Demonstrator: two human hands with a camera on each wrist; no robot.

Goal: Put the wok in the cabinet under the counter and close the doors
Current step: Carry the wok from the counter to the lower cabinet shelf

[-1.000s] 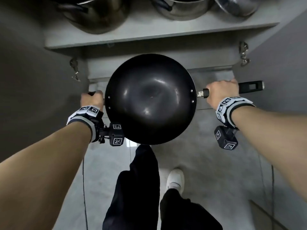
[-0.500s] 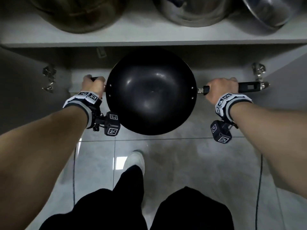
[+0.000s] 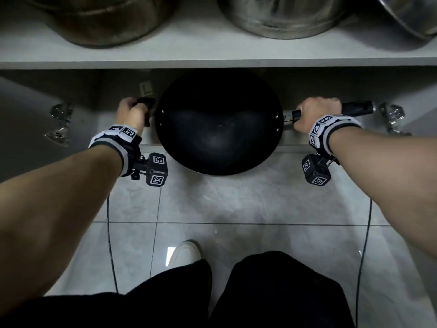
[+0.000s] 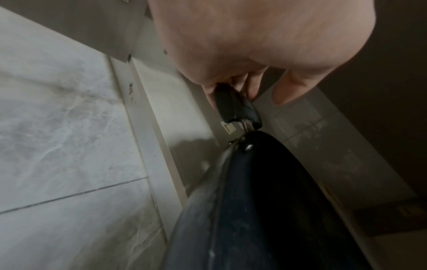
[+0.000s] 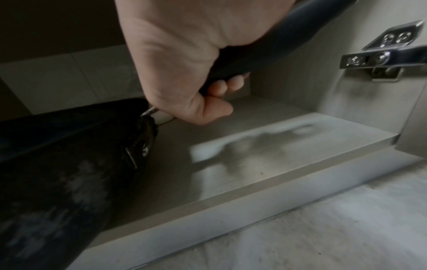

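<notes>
The black wok [image 3: 218,129] is held level, its far half under the middle shelf [image 3: 212,55] of the open cabinet and its near half over the floor. My left hand [image 3: 131,112] grips the short loop handle [image 4: 235,107] on the wok's left side. My right hand [image 3: 315,114] grips the long black handle [image 3: 357,108], fingers wrapped around it [image 5: 221,85]. In the right wrist view the wok [image 5: 69,164] hangs just above the cabinet's bottom board [image 5: 254,164]. Both doors stand open, largely out of frame.
Steel pots [image 3: 283,15] and a darker pot [image 3: 106,20] sit on the shelf above. Door hinges show at the left [image 3: 59,124] and right [image 3: 392,119] cabinet walls. Grey floor tiles [image 3: 236,204], my legs and a white shoe [image 3: 186,253] are below.
Both hands have carried the wok forward and lower, from in front of the cabinet to partly under the shelf. The grips are unchanged.
</notes>
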